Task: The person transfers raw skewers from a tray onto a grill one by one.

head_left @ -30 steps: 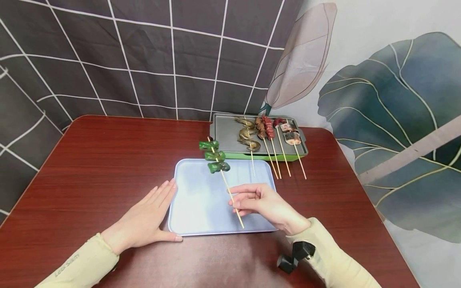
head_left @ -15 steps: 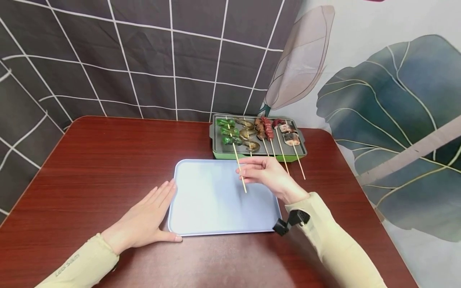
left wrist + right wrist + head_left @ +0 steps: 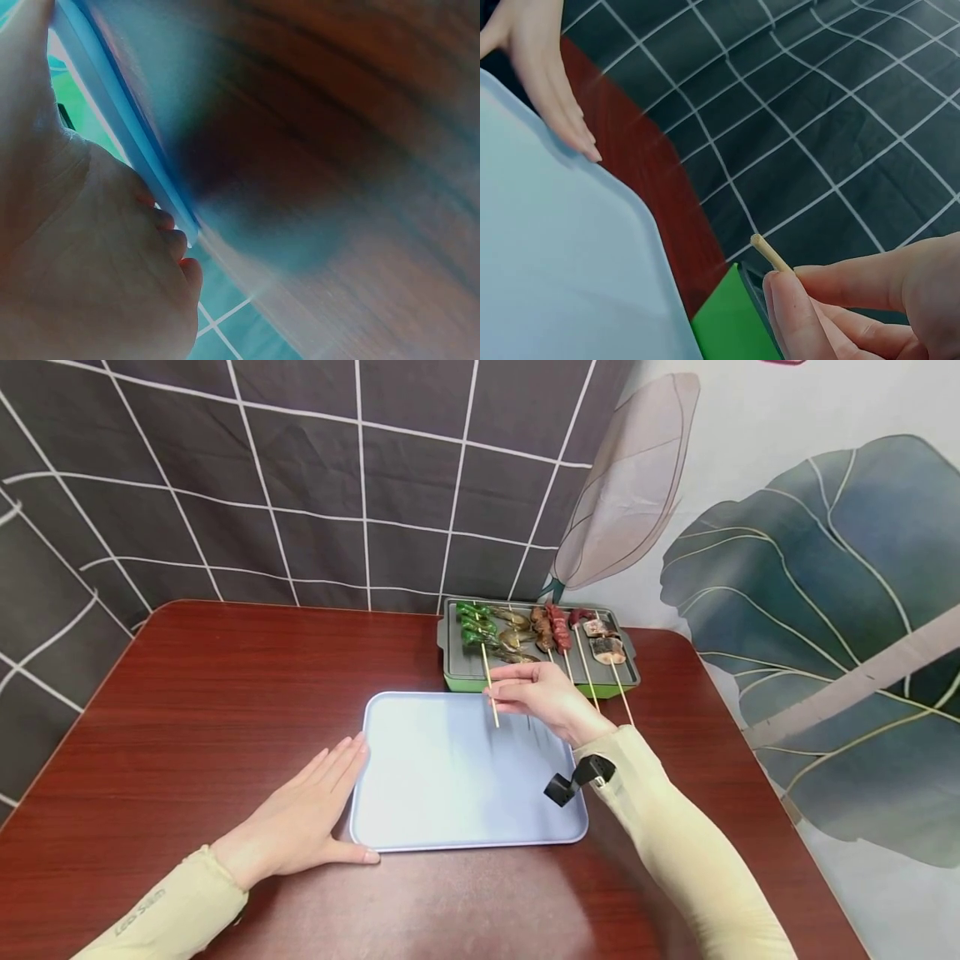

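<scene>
My right hand pinches the stick of a green pepper skewer whose pepper pieces are over the left end of the grill pan. In the right wrist view the stick's end pokes out between thumb and fingers. Whether the peppers touch the pan I cannot tell. My left hand lies with straight fingers along the left edge of the pale blue tray, fingertips and thumb at its rim. The left wrist view shows that hand's palm beside the tray's edge.
Beside the peppers, the pan holds a shrimp skewer, a brown meat skewer, a red meat skewer and a fish skewer. Their sticks jut over the front rim. A dark checked cloth hangs behind the wooden table.
My right hand has carried the pepper skewer from above the tray up and right onto the pan area, most recently shifting slightly forward and left. The left hand stays at the tray.
</scene>
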Demonstrator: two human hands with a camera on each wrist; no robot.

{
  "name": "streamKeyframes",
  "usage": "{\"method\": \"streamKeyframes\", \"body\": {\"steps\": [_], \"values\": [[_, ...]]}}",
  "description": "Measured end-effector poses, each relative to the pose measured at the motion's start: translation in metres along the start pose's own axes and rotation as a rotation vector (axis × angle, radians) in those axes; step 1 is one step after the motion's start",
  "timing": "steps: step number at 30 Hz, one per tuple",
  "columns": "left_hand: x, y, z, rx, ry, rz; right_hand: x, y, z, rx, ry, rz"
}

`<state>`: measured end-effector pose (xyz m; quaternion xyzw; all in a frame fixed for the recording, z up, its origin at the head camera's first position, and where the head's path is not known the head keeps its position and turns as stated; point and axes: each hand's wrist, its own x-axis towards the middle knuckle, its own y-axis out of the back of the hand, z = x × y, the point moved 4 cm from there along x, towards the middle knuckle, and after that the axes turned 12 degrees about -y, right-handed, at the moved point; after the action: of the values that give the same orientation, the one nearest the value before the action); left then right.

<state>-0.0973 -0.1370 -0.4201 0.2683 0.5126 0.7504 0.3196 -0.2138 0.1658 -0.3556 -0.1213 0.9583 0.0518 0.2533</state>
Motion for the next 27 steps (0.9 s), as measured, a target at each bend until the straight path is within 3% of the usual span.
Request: {"method": "streamKeyframes", "body": {"steps": [27], "values": [[0.0,0.0,0.0,-0.002,-0.001,0.002,0.011,-0.013,0.007,-0.016,-0.028,0.02]]}}
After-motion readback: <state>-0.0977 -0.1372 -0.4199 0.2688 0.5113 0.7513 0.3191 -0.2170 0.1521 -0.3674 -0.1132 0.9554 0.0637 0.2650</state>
